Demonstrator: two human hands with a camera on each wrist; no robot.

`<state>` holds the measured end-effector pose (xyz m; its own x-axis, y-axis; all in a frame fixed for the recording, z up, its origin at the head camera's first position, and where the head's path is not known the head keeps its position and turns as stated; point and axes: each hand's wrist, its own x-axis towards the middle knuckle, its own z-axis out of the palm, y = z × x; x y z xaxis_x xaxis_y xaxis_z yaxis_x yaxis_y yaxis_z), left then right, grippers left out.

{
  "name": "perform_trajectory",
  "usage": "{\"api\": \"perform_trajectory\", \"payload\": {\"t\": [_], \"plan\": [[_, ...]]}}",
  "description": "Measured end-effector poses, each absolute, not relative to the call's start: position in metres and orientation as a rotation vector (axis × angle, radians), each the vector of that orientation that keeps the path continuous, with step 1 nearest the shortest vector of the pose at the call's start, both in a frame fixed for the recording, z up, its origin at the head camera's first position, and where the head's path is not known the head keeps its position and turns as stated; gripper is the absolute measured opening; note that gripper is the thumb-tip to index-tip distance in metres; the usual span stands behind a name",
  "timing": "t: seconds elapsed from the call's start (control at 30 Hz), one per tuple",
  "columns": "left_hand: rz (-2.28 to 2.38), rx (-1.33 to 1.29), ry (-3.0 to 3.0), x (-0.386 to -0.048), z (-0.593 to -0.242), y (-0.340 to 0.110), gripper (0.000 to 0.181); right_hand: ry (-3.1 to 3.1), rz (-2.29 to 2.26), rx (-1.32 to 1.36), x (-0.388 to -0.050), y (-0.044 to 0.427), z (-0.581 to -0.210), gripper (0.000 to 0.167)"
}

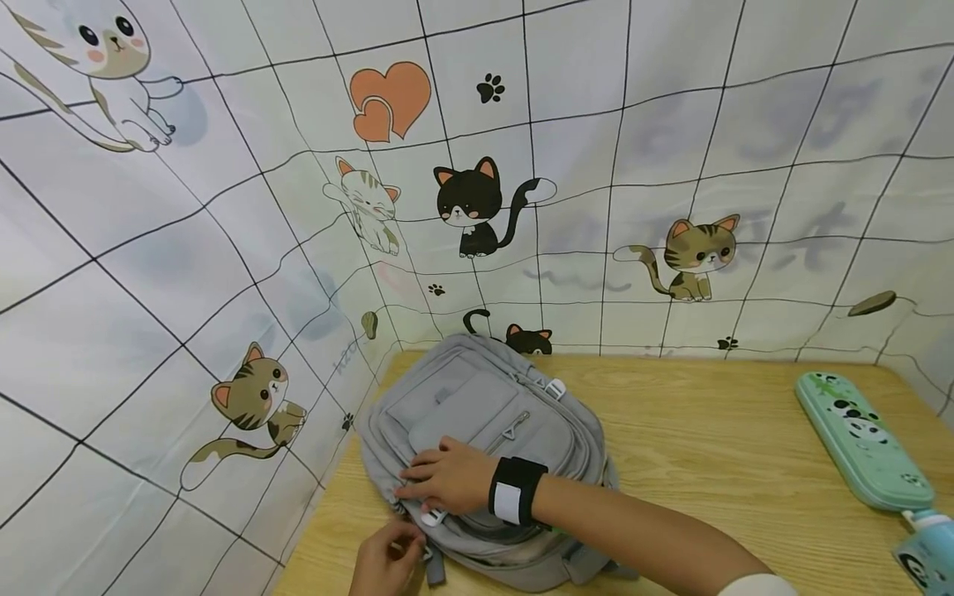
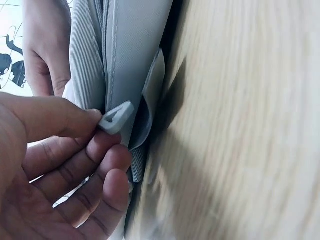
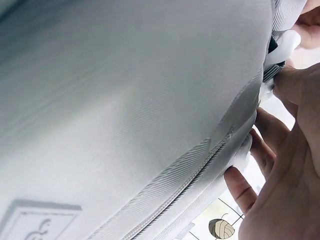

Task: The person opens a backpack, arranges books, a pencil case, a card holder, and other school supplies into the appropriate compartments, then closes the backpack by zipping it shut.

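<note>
A grey backpack (image 1: pixel 477 397) lies on the wooden table, its front pocket facing up. At its lower left side, my left hand (image 1: pixel 383 556) pinches a small light-grey plastic zipper pull or buckle piece (image 2: pixel 117 118) between thumb and index finger, the other fingers curled below it. My right hand (image 1: pixel 450 478), with a black band around the wrist, rests on the bag's lower left edge, fingers spread; in the right wrist view its fingers (image 3: pixel 242 190) touch the side beside a zipper. A grey strap end (image 1: pixel 435 569) hangs beside my left hand.
On the right side of the wooden table (image 1: pixel 693 430) lie a green panda pencil case (image 1: pixel 860 439) and, by its lower end, a blue bottle-like item (image 1: pixel 927 550). A white gridded curtain or sheet with cat drawings (image 1: pixel 581 165) stands behind and to the left.
</note>
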<state>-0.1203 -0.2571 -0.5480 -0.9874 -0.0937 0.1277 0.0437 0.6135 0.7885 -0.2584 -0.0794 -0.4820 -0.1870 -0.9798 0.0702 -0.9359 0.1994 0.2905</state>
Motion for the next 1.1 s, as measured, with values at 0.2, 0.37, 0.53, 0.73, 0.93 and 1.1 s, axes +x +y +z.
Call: {"api": "perform_trajectory", "payload": {"t": [0.2,0.37,0.53,0.73,0.93,1.1], "plan": [[-1.345,-0.061,-2.575,-0.114,-0.554,-0.253,0.008,-2.244,-0.273,1.818,-0.262,-0.082,-0.49,0.05],[-1.382,-0.094,-2.549,-0.111,-0.554,-0.249,0.007,-2.251,-0.269,1.82,-0.264,-0.084,-0.496,0.05],[-1.483,-0.106,-2.597,-0.107,-0.547,-0.24,0.003,-2.263,-0.283,1.827,-0.262,-0.084,-0.491,0.05],[-1.58,-0.302,-2.591,-0.105,-0.544,-0.224,0.006,-2.257,-0.319,1.811,-0.261,-0.082,-0.489,0.05],[-1.6,-0.396,-2.576,-0.104,-0.54,-0.213,0.009,-2.287,-0.255,1.832,-0.26,-0.078,-0.483,0.049],[-1.68,-0.232,-2.587,-0.1,-0.532,-0.221,0.009,-2.361,0.063,1.916,-0.251,-0.063,-0.464,0.04]]}}
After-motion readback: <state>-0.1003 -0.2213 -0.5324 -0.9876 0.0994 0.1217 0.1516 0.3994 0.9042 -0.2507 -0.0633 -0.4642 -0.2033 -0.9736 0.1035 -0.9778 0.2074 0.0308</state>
